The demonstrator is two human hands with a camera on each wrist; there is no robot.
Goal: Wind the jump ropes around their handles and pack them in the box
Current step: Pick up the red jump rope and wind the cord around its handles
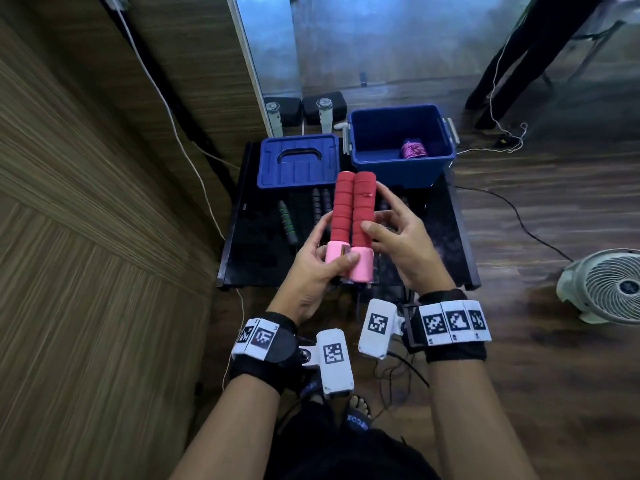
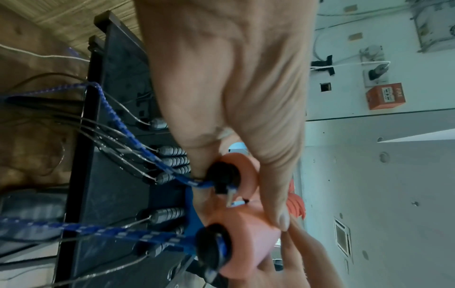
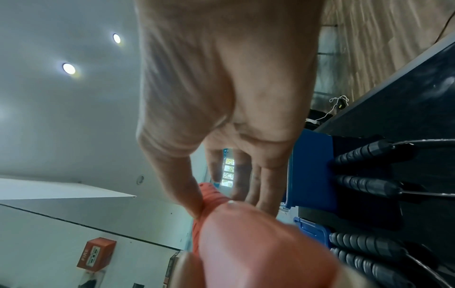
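Two red foam jump rope handles point(image 1: 349, 209) with pink ends point(image 1: 360, 270) are held side by side, upright, over the black table point(image 1: 263, 258). My left hand point(image 1: 337, 263) grips both pink ends. My right hand point(image 1: 379, 216) pinches the right handle, thumb in front and fingers behind. The left wrist view shows the blue rope point(image 2: 118, 120) running from the black end caps point(image 2: 221, 177) down past the table edge, unwound. The open blue box point(image 1: 398, 171) stands at the back right and holds a wound pink-purple rope point(image 1: 414, 149).
The blue lid point(image 1: 298, 161) lies left of the box. A green-handled rope point(image 1: 287, 220) and several black-handled ropes point(image 1: 320, 202) lie on the table beneath my hands. A white fan point(image 1: 606, 285) stands on the floor at right. Cables trail over the floor.
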